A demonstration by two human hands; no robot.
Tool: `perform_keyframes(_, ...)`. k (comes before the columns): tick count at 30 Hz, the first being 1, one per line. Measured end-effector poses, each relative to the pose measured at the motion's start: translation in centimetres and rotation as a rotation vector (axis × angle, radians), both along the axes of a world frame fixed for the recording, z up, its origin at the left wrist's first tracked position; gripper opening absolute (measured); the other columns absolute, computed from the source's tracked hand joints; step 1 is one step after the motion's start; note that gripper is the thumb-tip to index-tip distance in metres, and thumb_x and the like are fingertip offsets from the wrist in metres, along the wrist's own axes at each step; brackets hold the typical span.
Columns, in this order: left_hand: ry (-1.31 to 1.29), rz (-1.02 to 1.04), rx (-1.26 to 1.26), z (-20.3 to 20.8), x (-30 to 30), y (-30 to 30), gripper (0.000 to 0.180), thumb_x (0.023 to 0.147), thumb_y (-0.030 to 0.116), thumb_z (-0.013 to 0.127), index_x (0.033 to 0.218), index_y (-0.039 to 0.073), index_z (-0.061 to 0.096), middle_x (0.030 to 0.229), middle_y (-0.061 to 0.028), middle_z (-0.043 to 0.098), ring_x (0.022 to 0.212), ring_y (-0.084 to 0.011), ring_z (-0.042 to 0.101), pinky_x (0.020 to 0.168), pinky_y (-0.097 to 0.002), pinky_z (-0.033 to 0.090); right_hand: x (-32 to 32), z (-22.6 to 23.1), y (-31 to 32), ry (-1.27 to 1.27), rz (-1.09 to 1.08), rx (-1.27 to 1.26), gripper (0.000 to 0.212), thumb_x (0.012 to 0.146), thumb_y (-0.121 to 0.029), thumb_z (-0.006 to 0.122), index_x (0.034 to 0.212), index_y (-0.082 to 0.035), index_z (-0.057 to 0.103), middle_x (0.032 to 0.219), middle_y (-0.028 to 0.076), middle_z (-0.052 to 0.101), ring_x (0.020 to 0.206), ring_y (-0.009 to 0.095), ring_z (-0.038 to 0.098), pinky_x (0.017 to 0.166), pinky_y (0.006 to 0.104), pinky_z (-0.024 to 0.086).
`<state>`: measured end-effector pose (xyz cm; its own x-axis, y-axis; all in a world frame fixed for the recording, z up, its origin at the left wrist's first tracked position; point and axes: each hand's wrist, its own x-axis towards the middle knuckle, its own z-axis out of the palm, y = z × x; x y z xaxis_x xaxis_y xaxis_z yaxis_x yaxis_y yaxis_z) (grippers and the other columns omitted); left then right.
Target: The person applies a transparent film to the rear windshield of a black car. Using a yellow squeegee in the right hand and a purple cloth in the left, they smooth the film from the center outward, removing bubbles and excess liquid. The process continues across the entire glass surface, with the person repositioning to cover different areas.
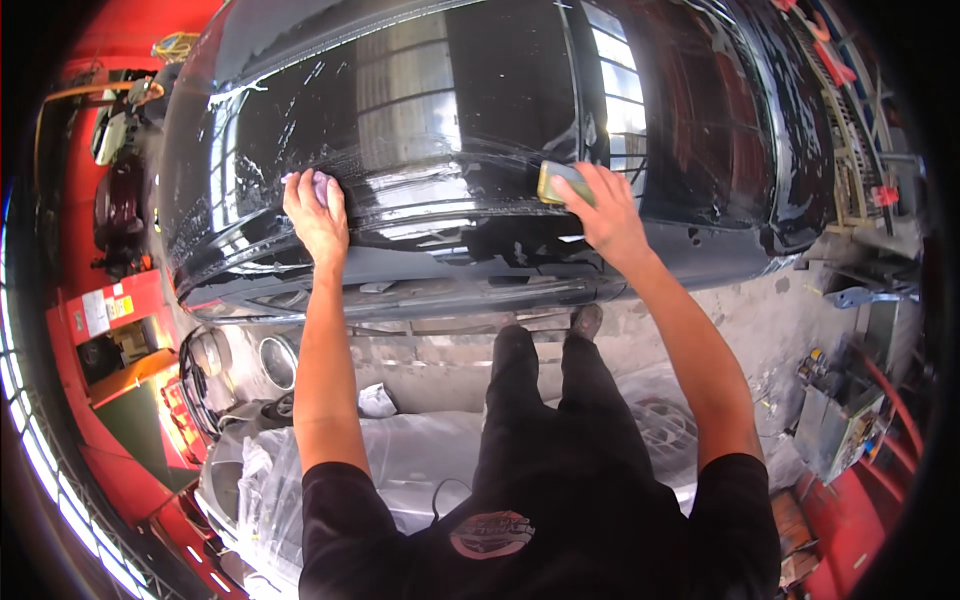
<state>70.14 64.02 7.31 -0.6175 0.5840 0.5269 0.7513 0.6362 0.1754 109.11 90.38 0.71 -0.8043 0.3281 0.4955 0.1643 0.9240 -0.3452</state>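
Observation:
A wet black car [500, 100] spreads across the upper part of the view, with water streaks over its roof and side. My left hand [318, 218] is closed round a crumpled purple cloth [320, 188] against the roof's near edge. Farther right, my right hand [607, 212] grips a yellowish-green sanding block [562, 184], thumb along its near side. The block rests on the wet panel near the roof's edge. My fingers hide part of both things.
Behind and below me stands another car [420, 445] wrapped in clear plastic sheeting. A red machine [110, 310] and hoses are at the left. On the right are a metal frame [850, 170] and a grey metal box [830, 430]. A loose wheel rim [278, 362] lies on the concrete floor.

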Motion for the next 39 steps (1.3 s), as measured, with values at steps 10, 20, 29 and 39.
perform_keyframes(10, -0.001, 0.008, 0.018, -0.7, -0.1, 0.5, 0.048, 0.102, 0.032, 0.074, 0.139, 0.002, 0.067, 0.150, -0.0232, 0.058, 0.141, -0.0439, 0.052, 0.120, -0.0533, 0.043, -9.4, 3.4, -2.5, -0.010, 0.149, 0.059, 0.071, 0.078, -0.003, 0.078, 0.146, -0.016, 0.066, 0.143, 0.019, 0.057, 0.128, 0.037, 0.058, 0.108, 0.0551, 0.046)
perform_keyframes(20, -0.005, 0.000, 0.030, -0.5, 0.6, 2.1, 0.046, 0.105, 0.033, 0.071, 0.140, 0.003, 0.066, 0.149, -0.0229, 0.059, 0.141, -0.0437, 0.053, 0.120, -0.0527, 0.042, -14.2, 3.9, -5.5, -0.094, 0.184, 0.015, 0.063, 0.090, -0.005, 0.071, 0.151, -0.018, 0.063, 0.144, 0.018, 0.059, 0.132, 0.034, 0.056, 0.106, 0.0544, 0.048)
perform_keyframes(29, 0.015, -0.014, 0.002, -0.2, 0.6, 0.5, 0.047, 0.103, 0.032, 0.074, 0.138, 0.002, 0.067, 0.149, -0.0229, 0.060, 0.140, -0.0442, 0.053, 0.118, -0.0531, 0.044, -1.0, 0.6, 2.0, 0.030, 0.091, 0.055, 0.062, 0.081, -0.001, 0.077, 0.141, -0.012, 0.070, 0.135, 0.020, 0.067, 0.120, 0.039, 0.066, 0.096, 0.0518, 0.051)
perform_keyframes(39, 0.008, 0.002, 0.014, -0.5, 0.5, -0.6, 0.046, 0.107, 0.034, 0.069, 0.140, 0.002, 0.066, 0.150, -0.0232, 0.060, 0.143, -0.0437, 0.053, 0.121, -0.0535, 0.041, -2.1, 0.0, 1.6, 0.043, 0.154, 0.050, 0.063, 0.084, -0.005, 0.074, 0.145, -0.020, 0.065, 0.140, 0.019, 0.061, 0.119, 0.039, 0.063, 0.102, 0.0528, 0.050)
